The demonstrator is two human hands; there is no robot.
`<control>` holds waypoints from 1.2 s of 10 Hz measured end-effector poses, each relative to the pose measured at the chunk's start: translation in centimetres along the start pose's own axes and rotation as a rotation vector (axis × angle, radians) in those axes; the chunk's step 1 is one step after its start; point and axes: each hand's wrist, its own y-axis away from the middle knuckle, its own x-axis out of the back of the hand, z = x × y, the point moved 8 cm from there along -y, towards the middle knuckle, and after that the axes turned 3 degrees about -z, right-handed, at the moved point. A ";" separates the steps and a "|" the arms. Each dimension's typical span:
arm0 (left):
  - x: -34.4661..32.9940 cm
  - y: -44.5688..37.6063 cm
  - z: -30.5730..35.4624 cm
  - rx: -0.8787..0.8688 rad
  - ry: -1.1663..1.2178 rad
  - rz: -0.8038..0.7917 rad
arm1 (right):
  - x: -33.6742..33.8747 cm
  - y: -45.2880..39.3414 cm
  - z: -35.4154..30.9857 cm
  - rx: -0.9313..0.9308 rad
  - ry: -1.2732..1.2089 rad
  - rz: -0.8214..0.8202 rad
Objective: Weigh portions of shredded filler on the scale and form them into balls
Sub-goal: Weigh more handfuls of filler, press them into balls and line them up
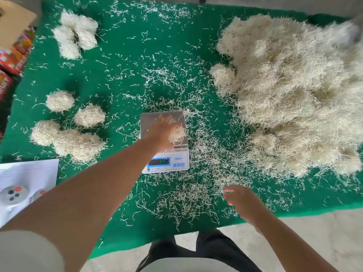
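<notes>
Left grip (164,132) holds one clump (177,134) on one scale (165,142).

Left hand (162,132) reaches forward, palm down — right hand (240,201) hovers, relaxed.

A green felt-like cover (125,61) lies over the tabletop, its near edge hanging above a pale concrete floor (314,228). At the far left corner sits a tan cardboard box (13,20), and beside it colourful red printed cartons (13,57) — stacked off the tabletop's left edge. At the near left lies a white sheet (27,173), grey round shapes with red and dark dots printed on it.
</notes>
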 end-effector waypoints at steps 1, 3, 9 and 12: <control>-0.9 2.0 2.1 -0.009 0.136 0.071 | 1.4 -0.3 0.1 0.089 0.162 -0.002; 1.4 7.5 8.0 0.099 0.609 0.166 | 6.1 0.7 -6.4 0.338 0.109 0.069; 6.5 13.2 20.4 0.340 0.556 0.072 | 30.5 -5.7 -6.6 0.282 0.331 0.560; 4.3 14.5 17.1 0.708 1.327 0.300 | 25.9 -6.7 -7.2 0.335 0.234 0.293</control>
